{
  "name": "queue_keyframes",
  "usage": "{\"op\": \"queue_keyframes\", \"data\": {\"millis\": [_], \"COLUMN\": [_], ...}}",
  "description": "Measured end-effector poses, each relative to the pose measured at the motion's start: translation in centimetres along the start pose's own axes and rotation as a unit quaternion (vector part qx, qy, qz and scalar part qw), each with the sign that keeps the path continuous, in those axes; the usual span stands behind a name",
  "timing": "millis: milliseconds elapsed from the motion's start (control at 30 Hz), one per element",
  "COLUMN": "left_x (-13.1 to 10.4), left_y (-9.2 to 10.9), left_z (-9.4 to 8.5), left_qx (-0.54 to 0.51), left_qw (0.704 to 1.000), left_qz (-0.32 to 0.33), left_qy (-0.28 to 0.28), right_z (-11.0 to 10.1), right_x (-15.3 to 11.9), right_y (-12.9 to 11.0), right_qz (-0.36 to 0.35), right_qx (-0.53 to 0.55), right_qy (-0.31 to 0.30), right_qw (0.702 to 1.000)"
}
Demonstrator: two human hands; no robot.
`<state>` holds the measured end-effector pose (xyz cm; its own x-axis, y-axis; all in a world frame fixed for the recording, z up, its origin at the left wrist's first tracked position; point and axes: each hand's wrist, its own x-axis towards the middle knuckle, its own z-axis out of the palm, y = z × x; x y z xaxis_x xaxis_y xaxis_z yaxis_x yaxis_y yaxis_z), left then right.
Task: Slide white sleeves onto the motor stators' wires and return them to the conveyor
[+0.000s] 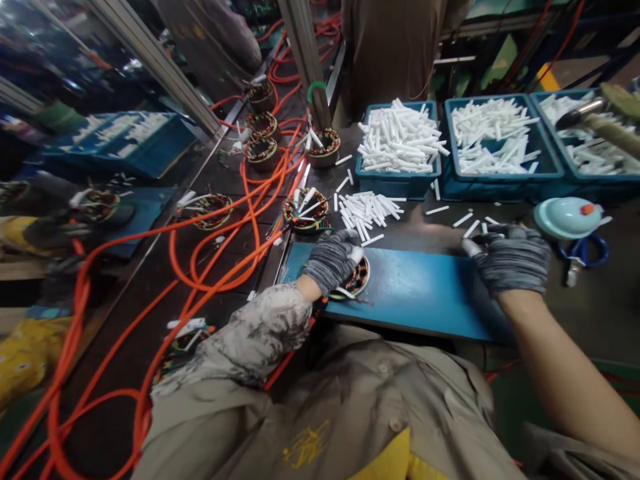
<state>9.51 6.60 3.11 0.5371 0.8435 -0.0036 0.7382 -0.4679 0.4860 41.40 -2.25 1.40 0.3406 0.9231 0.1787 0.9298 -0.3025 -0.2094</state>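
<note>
1. Tabletop (607, 293), dark and wide, with lots of things on it.
2. Orange hoses (83, 287) run in big loops over the left side, close to some other rings (263, 152) made of wire.
3. Blue board (415, 287) lies flat in front of the person. One wire ring (361, 272) sits near its left end.
4. Near blue bins stand in a row on the right, three of them. The first bin (400, 183) is heaped so high with white tubes (397, 140) that they poke up over the rim. The middle bin (505, 187) has lots too, but a bit of blue bottom shows through a gap. The last bin (600, 187) has tubes as well, and a long blurry thing (610, 132) lies across it.
5. Far blue bins (160, 150) at the left have white things in them, too blurry to count.
6. Left hand (330, 262), in a striped gray glove, is holding the wire ring, with bent fingers on its left side. Right hand (515, 259), gloved the same way, is at the board's right end, near a few loose tubes (463, 220). Its fingers are bent, but I can't make out whether they pinch a tube.
7. Round bowl-like thing (565, 217), pale blue with a red spot, is just right of that hand. Its inside is hidden.
8. Blue-handled tool (595, 252) lies just beside it.
9. Small tube pile (369, 210) sits between the first bin and the board.
</note>
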Motion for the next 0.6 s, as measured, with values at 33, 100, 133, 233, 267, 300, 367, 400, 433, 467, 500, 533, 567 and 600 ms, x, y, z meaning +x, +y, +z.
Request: {"op": "queue_keyframes", "data": {"millis": [33,100,133,233,267,300,367,400,433,467,500,533,567,600], "left_x": [0.4,0.7,0.4,-2.4,-3.8,-5.2,-7.8,-8.9,-9.7,-10.3,-10.6,-10.8,-10.9,-10.8], "left_y": [-0.4,-0.9,-1.0,-1.0,-1.0,-1.1,-1.5,-1.8,-2.1,-2.5,-2.8,-3.1,-3.3,-3.5], "left_z": [-0.1,-0.5,-1.0,-2.8,-3.5,-4.0,-4.4,-4.3,-3.9,-3.4,-2.8,-2.2,-1.7,-1.2], "left_qx": [-0.002,0.017,0.035,0.088,0.103,0.117,0.145,0.157,0.167,0.175,0.182,0.189,0.195,0.201], "left_qw": [0.999,0.997,0.994,0.977,0.973,0.975,0.984,0.985,0.984,0.981,0.978,0.973,0.969,0.965], "left_qz": [-0.03,-0.058,-0.059,-0.054,-0.054,-0.045,-0.005,0.021,0.044,0.06,0.068,0.074,0.079,0.084], "left_qy": [0.02,0.054,0.082,0.188,0.2,0.182,0.102,0.067,0.052,0.057,0.079,0.107,0.131,0.148], "right_z": [0.1,0.5,0.7,0.8,0.6,0.4,0.0,-0.2,-0.2,-0.2,-0.1,0.0,0.2,0.4], "right_x": [0.1,0.1,0.0,-1.0,-1.6,-2.3,-4.0,-4.8,-5.5,-6.1,-6.5,-6.9,-7.1,-7.3], "right_y": [1.1,2.3,2.4,0.5,-0.8,-2.3,-5.7,-7.4,-8.9,-10.3,-11.4,-12.2,-12.9,-13.2], "right_qz": [0.01,0.009,0.002,-0.018,-0.026,-0.038,-0.059,-0.088,-0.108,-0.108,-0.102,-0.089,-0.073,-0.058], "right_qx": [-0.05,-0.097,-0.099,0.006,0.085,0.182,0.375,0.431,0.458,0.482,0.5,0.514,0.526,0.534], "right_qy": [-0.01,-0.027,-0.023,0.015,0.017,0.009,-0.059,-0.097,-0.125,-0.151,-0.172,-0.19,-0.205,-0.216], "right_qw": [0.999,0.995,0.995,1.0,0.996,0.982,0.923,0.893,0.873,0.856,0.843,0.832,0.822,0.815]}}
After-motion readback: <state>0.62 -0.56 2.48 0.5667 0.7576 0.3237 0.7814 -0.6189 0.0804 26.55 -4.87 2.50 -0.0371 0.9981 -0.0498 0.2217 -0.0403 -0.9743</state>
